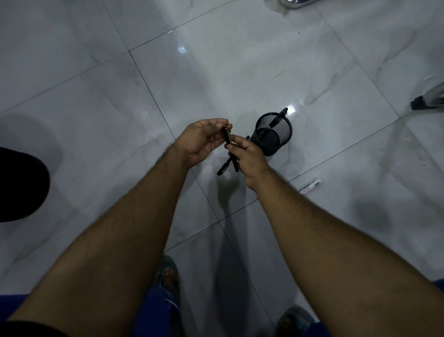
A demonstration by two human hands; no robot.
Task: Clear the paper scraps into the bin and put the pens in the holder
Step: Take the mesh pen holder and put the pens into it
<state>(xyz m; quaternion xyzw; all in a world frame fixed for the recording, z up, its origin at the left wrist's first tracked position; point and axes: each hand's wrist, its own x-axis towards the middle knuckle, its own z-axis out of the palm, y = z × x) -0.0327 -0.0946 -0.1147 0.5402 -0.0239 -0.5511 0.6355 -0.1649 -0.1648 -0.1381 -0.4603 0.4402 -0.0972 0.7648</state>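
Observation:
A black mesh pen holder stands on the tiled floor with a black pen leaning in it. Just left of the holder, my left hand pinches the top of a black pen with a gold tip. My right hand grips a bundle of black pens whose ends stick out below the fist, and its fingers also touch the pen my left hand holds. A white marker lies on the floor to the right of my right wrist.
A dark round object sits at the left edge. A chair leg with a black foot shows at the right edge, and a chrome base at the top. My feet in sandals stand below on the glossy tiles.

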